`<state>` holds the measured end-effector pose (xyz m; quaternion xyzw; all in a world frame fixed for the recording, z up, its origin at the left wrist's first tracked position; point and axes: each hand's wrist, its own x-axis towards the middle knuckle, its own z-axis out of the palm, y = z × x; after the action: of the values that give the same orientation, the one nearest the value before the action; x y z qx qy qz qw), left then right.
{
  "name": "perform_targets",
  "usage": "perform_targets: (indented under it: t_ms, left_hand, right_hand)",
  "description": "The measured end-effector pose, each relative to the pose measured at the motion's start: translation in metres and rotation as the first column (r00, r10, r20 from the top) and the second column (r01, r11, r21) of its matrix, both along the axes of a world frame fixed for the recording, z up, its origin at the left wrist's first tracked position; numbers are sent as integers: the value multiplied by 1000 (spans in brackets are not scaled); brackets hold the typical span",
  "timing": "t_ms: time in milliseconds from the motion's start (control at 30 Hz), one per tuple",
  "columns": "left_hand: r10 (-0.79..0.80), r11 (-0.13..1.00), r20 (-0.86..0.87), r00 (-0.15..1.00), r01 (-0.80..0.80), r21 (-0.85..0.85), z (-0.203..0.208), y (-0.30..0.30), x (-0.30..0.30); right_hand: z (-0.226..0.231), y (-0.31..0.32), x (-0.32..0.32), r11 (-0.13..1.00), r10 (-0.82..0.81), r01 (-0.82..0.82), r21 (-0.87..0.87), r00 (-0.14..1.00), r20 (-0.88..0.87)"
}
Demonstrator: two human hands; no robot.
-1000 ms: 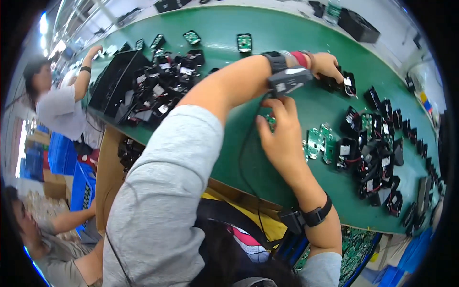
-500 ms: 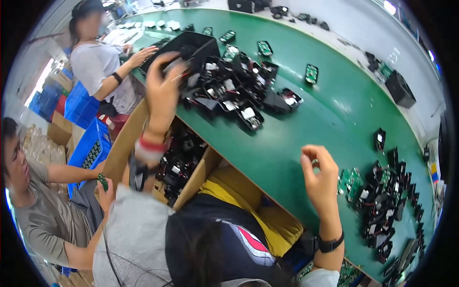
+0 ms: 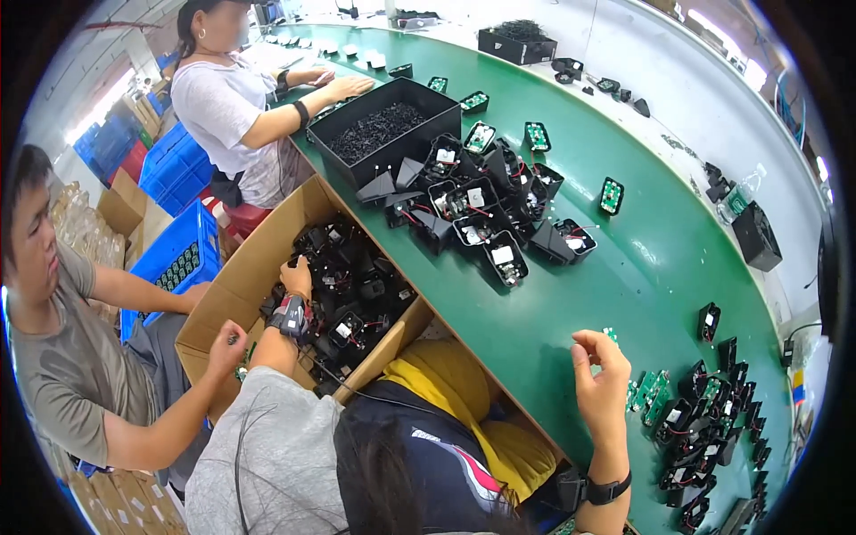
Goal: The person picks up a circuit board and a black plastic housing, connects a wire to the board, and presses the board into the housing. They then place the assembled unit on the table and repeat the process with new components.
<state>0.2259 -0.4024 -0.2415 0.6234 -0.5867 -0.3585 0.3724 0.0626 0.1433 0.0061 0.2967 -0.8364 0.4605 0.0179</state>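
Note:
My left hand (image 3: 297, 278) is down inside a cardboard box (image 3: 212, 308), among black plastic housings (image 3: 346, 328) with red and black wires. Its fingers are curled; what they grip among the dark parts cannot be made out. Above the green table (image 3: 499, 357) hovers my right hand (image 3: 602, 383), thumb and bent fingers apart, nothing in it. Nearest to it lie loose green circuit boards (image 3: 653, 392) and a heap of black housings (image 3: 700, 419). Another pile of wired housings (image 3: 473, 201), some with white parts inside, spreads over the table beyond the box.
A black bin (image 3: 334, 147) of small black pieces stands by the far pile. Housings with green boards (image 3: 612, 196) are spaced along the table. A co-worker (image 3: 218, 98) stands at the far left; another (image 3: 80, 357) sits beside the box near blue crates (image 3: 183, 254).
My left hand has moved from above the table's edge down into the cardboard box. My right hand stays over the table. The seated co-worker's hand has moved toward the box.

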Motion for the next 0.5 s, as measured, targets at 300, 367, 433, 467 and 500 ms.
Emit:
perform_targets:
  t_ms: [300, 367, 433, 467, 500]
  left_hand:
    - [6, 946, 199, 980, 59, -320, 72, 2, -26]
    - [-37, 833, 103, 994, 87, -546, 123, 22, -41]
    - [-207, 636, 6, 978, 140, -759, 186, 53, -73]
    - [-404, 591, -79, 911, 194, -783, 216, 71, -97]
    - [-540, 573, -113, 834, 266, -775, 240, 86, -125]
  right_hand:
    - [-2, 22, 4, 982, 156, -129, 135, 965, -211]
    - [-1, 42, 9, 944, 265, -211, 253, 942, -204]
    - [-6, 56, 4, 934, 305, -243, 263, 924, -231]
    - [-10, 57, 4, 921, 339, -263, 288, 904, -260]
    - [-13, 53, 4, 917, 340, -254, 307, 900, -271]
